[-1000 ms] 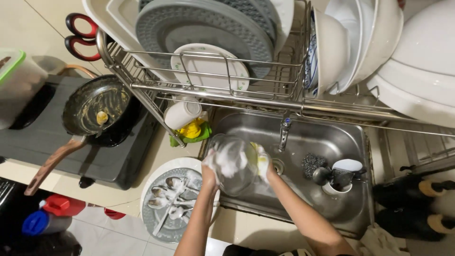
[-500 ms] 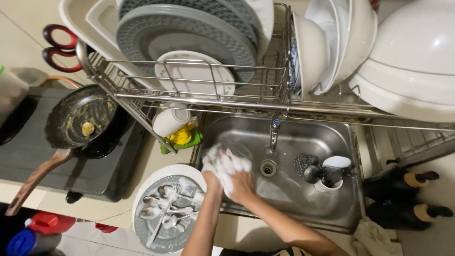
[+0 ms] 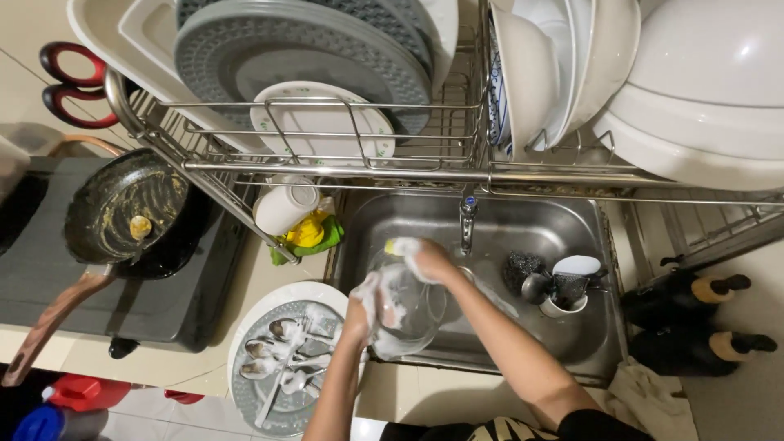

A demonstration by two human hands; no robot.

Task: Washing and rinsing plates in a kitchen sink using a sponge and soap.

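Observation:
Over the steel sink (image 3: 531, 224), my left hand (image 3: 363, 306) grips the near rim of a clear glass bowl (image 3: 408, 314) covered in soap foam. My right hand (image 3: 429, 260) presses a foamy yellow sponge (image 3: 398, 245) against the bowl's far edge. Both hands are soapy. The tap (image 3: 467, 219) stands just right of my right hand.
A plate of spoons (image 3: 282, 359) lies left of the sink. A dirty frying pan (image 3: 122, 216) sits on the stove. The rack above (image 3: 327, 155) holds plates and bowls. A cup and scourer (image 3: 555, 282) sit in the sink's right side. Dark bottles (image 3: 694, 318) lie at the right.
The bowl has turned in my hands and now sits lower in the sink. My right hand has moved from its near side to its far edge with the sponge.

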